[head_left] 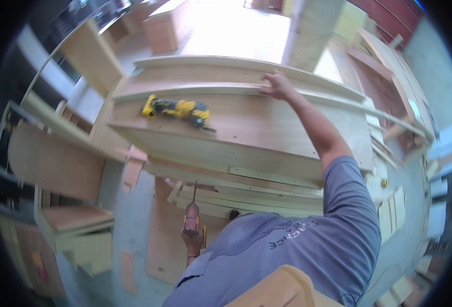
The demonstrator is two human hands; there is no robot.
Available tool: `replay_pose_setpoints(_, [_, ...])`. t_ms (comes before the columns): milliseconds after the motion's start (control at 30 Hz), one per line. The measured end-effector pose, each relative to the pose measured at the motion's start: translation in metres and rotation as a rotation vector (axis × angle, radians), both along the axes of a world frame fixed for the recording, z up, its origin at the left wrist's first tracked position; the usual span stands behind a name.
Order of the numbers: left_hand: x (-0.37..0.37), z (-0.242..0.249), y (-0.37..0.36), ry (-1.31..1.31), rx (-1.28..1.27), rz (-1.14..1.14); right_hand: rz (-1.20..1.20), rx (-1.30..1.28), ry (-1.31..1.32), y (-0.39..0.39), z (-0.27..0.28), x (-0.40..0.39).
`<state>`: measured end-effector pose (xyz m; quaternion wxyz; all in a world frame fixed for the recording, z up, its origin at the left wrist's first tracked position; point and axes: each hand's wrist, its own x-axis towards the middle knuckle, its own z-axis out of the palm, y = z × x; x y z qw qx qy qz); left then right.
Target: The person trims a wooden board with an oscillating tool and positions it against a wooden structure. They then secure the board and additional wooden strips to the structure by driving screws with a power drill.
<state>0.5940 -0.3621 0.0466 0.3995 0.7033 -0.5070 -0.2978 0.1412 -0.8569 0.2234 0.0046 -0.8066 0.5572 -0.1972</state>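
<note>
In my left hand [192, 241], low beside my body, is a cordless drill [191, 220] with a long thin bit pointing away from me. My right arm reaches across a large wooden panel piece [267, 120]. There my right hand [274, 86] has its thumb and curled fingers on either side of a long wooden strip [205, 88] that stands along the panel. A yellow and black power tool [177, 109] lies on the panel, left of my right hand. Behind the strip runs a second long wooden edge [205, 60].
Long wooden strips [251, 197] are stacked below the panel's near side. Wooden cabinet parts [77, 220] stand on the left, with a tall frame [384, 77] at the right. A concrete column [313, 36] rises behind. Board offcuts [392, 212] lie on the floor.
</note>
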Motion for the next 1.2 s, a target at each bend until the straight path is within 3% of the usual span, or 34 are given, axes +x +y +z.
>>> replay_pose_setpoints(100, [0.003, 0.017, -0.023, 0.012, -0.016, -0.119, -0.049, -0.163, -0.408, 0.025, -0.007, 0.01])
replay_pose_setpoints(167, [0.0, 0.031, -0.039, 0.035, -0.03, -0.189, -0.06, 0.129, -0.972, 0.081, 0.014, 0.022])
replay_pose_setpoints(267, [-0.016, 0.059, -0.062, 0.076, -0.055, -0.282, -0.016, 0.408, -1.38, 0.148, 0.024, 0.02])
replay_pose_setpoints(300, [-0.025, 0.07, -0.071, 0.09, -0.065, -0.312, -0.018, 0.414, -1.379, 0.165, 0.022, 0.016])
replay_pose_setpoints(400, [-0.055, 0.102, -0.095, 0.136, -0.096, -0.416, -0.085, 0.599, -1.914, 0.21, 0.021, 0.001])
replay_pose_setpoints(667, [-0.156, 0.135, -0.111, 0.224, -0.118, -0.601, -0.332, 0.719, -2.075, 0.277, 0.008, -0.059])
replay_pose_setpoints(933, [-0.219, 0.141, -0.102, 0.21, -0.151, -0.704, -0.154, 0.624, -1.844, 0.317, 0.004, -0.107])
replay_pose_setpoints(1033, [-0.241, 0.142, -0.097, 0.198, -0.17, -0.727, -0.093, 0.509, -1.913, 0.318, -0.012, -0.117])
replay_pose_setpoints(1200, [-0.267, 0.147, -0.093, 0.17, -0.207, -0.739, -0.053, 0.564, -2.146, 0.323, -0.001, -0.136])
